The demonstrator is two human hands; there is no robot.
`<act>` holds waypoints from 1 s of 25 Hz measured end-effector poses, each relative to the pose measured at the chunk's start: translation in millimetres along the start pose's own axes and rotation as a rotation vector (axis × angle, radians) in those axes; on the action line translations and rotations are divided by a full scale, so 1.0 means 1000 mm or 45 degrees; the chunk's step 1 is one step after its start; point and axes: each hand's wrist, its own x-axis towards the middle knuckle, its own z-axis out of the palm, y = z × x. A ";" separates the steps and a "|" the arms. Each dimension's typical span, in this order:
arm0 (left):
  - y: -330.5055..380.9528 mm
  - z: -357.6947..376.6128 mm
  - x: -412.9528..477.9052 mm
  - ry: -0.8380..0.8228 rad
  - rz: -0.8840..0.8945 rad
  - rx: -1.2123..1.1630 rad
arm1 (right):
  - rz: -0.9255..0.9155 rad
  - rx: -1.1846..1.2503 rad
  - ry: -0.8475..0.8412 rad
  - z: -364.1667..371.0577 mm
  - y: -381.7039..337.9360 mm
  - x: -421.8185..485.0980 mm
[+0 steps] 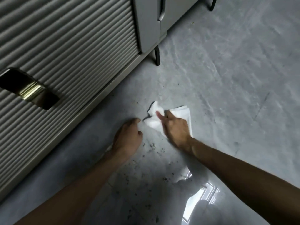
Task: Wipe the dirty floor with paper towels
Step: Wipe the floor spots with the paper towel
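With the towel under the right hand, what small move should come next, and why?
Probably drag the paper towel back toward the body with the right hand: dark specks lie scattered on the floor nearer the person, while the left hand rests beside it.

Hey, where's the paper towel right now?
In the head view the white paper towel lies crumpled on the grey floor near centre frame, under the right hand, with the left hand empty beside it.

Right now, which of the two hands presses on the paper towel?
The right hand presses the paper towel; the left hand rests beside it, empty.
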 end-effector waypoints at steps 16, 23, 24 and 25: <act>0.093 0.053 -0.016 -0.139 0.389 -0.034 | 0.286 -0.123 0.208 -0.012 0.071 -0.130; 0.110 0.070 -0.023 -0.153 0.498 0.002 | 0.121 -0.376 0.062 -0.047 0.145 -0.134; 0.114 0.074 -0.025 -0.179 0.508 0.019 | 0.402 -0.367 0.133 -0.062 0.176 -0.141; 0.118 0.080 -0.025 -0.201 0.521 0.039 | 0.646 -0.313 0.200 -0.070 0.192 -0.149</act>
